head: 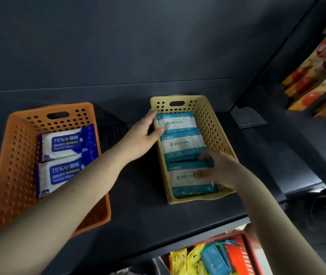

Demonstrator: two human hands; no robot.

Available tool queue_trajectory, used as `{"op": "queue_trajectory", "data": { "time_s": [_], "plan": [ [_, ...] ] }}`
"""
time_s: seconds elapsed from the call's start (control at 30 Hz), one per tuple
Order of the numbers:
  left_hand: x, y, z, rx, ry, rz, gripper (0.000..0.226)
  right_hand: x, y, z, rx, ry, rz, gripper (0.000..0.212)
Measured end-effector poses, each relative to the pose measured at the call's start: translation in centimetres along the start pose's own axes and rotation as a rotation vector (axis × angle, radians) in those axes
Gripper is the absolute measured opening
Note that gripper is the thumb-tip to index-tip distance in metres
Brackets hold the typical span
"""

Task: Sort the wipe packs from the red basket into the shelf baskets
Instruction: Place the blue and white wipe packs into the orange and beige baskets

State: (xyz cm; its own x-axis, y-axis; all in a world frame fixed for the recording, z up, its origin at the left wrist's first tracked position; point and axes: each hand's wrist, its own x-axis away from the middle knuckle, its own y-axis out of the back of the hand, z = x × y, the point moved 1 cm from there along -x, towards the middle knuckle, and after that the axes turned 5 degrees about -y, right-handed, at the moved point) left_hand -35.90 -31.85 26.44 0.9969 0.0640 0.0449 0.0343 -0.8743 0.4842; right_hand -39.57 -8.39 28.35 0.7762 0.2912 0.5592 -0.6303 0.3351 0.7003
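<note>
On the dark shelf, at the left, stands an orange basket with perforated walls and a handle slot in its far end. Two blue-and-white alcohol wipe packs lie flat in it, one behind the other; the left forearm crosses over the nearer pack and the basket's right wall.

The left hand reaches across to the yellow basket, which sits well apart from the orange one, further right on the same shelf. Its fingers are loosely open; the thumb curls over the basket's left rim and the fingertips lie along that wall near the far corner. It has hold of the rim only, no pack.

Inside the yellow basket three teal-and-white wipe packs lie in a row from back to front. The right hand is motion-blurred, spread open, palm down over the nearest teal pack, its fingers touching the pack's top; I cannot tell whether it grips it.

Below the shelf's front edge, at the lower right, the red basket shows yellow packs and another teal pack piled inside.
</note>
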Motion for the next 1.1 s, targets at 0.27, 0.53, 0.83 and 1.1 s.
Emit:
{"op": "queue_trajectory", "data": {
  "time_s": [0.27, 0.53, 0.83, 1.1],
  "plan": [
    [-0.2, -0.1, 0.4, 0.017, -0.001, -0.009, 0.065, 0.1, -0.5, 0.6, 0.236, 0.097, -0.183, 0.044],
    [-0.2, -0.3, 0.7, 0.026, 0.029, -0.025, 0.064, -0.7, -0.5, 0.4, 0.274, 0.2, -0.184, 0.032],
    [0.8, 1.0, -0.7, -0.225, -0.014, -0.042, 0.067, 1.6, 0.5, 0.7, 0.061, 0.284, -0.361, 0.031],
    [14.3, 3.2, -3.6, -0.189, -0.303, -0.208, 0.048, 13.6, -5.7, 1.8, -0.259, 0.382, -0.627, 0.031]
  ]
}}
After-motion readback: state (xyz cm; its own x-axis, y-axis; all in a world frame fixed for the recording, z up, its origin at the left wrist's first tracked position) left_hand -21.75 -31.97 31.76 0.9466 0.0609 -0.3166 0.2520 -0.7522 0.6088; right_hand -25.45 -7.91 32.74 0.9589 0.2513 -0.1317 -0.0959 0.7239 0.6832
